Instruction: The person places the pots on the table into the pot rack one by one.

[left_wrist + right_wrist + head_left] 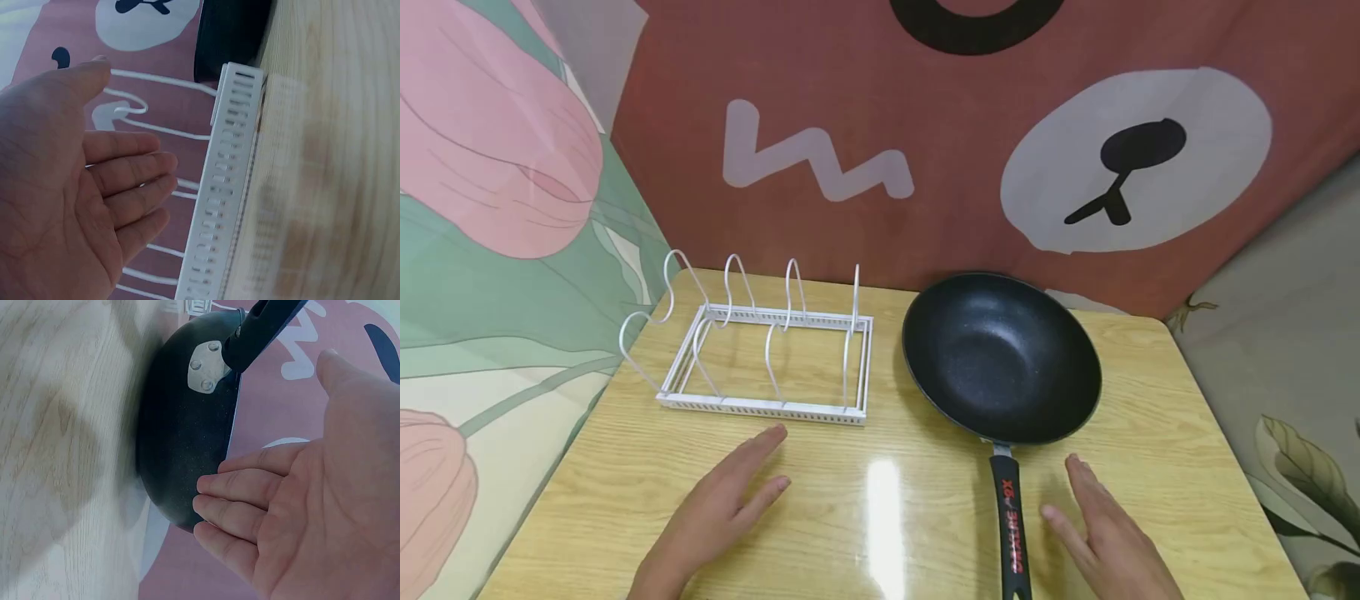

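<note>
A black frying pan (1000,358) rests on the wooden table, its black handle (1011,517) with red lettering pointing toward me. My right hand (1108,533) hovers just right of that handle, fingers extended and touching nothing. In the right wrist view the pan's outer side (181,425) and riveted handle mount (206,367) show beyond the open palm. To the left, a white wire rack (763,408) with several upright loops stands on the table. In front of it hangs my left hand (715,508), fingers fairly straight, holding nothing. The left wrist view shows the rack's slotted rail (219,187) beyond the fingers.
The light wooden table (820,492) ends at a reddish-brown cloth backdrop (820,233) with cartoon shapes. Floral cloth (535,333) hangs along the left side, and a grey patterned cloth (1285,333) borders the right. The pan stands close to the rack's right end.
</note>
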The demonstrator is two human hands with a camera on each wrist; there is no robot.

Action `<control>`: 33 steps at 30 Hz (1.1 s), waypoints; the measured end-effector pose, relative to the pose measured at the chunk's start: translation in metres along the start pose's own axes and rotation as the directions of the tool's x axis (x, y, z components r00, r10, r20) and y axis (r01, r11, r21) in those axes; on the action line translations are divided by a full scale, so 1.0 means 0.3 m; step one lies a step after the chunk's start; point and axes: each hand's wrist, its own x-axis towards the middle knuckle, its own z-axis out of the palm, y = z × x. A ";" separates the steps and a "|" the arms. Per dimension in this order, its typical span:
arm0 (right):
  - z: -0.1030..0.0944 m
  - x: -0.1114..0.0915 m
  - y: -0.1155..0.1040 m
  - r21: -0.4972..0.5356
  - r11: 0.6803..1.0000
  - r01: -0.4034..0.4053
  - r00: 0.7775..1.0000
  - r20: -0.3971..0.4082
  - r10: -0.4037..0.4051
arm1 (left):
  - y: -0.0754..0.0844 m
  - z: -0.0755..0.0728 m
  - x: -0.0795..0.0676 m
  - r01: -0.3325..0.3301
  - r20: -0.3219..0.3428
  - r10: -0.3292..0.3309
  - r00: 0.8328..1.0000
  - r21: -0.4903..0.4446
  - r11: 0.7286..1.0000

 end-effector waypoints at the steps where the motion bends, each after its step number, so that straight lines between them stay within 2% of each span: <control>1: 0.000 0.001 -0.004 0.003 1.000 -0.009 1.000 0.015 0.009 | 0.005 0.005 0.001 0.006 0.007 -0.005 1.000 -0.013 1.000; 6: -0.002 0.009 -0.024 0.061 0.995 -0.079 0.991 0.114 0.072 | 0.028 0.030 0.005 0.034 0.047 -0.029 0.998 -0.102 0.994; 10: 0.001 0.008 -0.038 0.116 0.988 -0.106 0.985 0.147 0.089 | 0.037 0.058 0.008 0.040 0.092 -0.021 0.996 -0.209 0.977; 15: 0.003 0.006 -0.048 0.176 0.982 -0.066 0.992 0.119 0.045 | 0.050 0.102 0.033 0.031 0.146 0.016 0.989 -0.314 0.949; 21: 0.011 0.007 -0.052 0.241 0.970 0.013 0.997 0.070 -0.031 | 0.080 0.131 0.070 0.082 0.243 0.024 0.970 -0.418 0.905; 24: 0.017 0.007 -0.054 0.273 0.961 0.041 0.997 0.059 -0.059 | 0.087 0.142 0.083 0.085 0.272 0.046 0.961 -0.452 0.888; 29: 0.028 0.008 -0.052 0.301 0.953 0.037 0.997 0.055 -0.056 | 0.093 0.163 0.093 0.071 0.302 0.097 0.948 -0.501 0.863; 33: 0.035 0.009 -0.056 0.304 0.952 0.046 0.998 0.028 -0.057 | 0.099 0.178 0.091 0.078 0.315 0.114 0.942 -0.538 0.839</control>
